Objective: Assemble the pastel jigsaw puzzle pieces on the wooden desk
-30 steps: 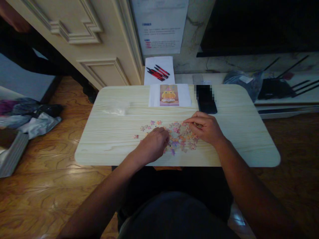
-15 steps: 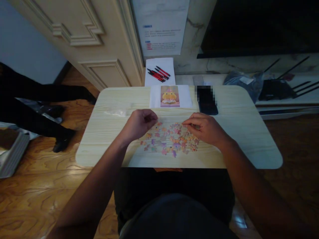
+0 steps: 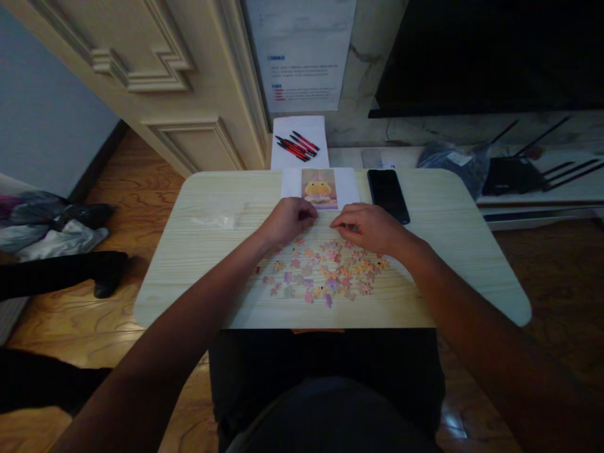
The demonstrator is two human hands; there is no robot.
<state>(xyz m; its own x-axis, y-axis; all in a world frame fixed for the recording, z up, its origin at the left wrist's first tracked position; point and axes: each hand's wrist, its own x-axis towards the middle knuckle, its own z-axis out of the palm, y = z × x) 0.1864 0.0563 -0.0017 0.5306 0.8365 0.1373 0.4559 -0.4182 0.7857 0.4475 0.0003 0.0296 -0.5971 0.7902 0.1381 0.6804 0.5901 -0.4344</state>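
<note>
Puzzle pieces (image 3: 325,274) lie below both hands | left hand (image 3: 286,220) fingers curled, right hand (image 3: 368,228) pinching, contents unclear | picture card (image 3: 319,187) just above, on bench (image 3: 453,251)

Dim overall, and you get a strong falloff toward the corners. Brightest zone is the pale table (image 3: 438,264) and the door panel (image 3: 141,56) upper left; light seems to fall from above and the left. Your forearms read as near-silhouettes. The screen (image 3: 486,50) upper right is solid black, no detail. Faint sheen on the wood floor (image 3: 61,314). Wide-angle bending shows at the edges. Puzzle pieces (image 3: 321,274) look soft and too small to resolve.
</note>
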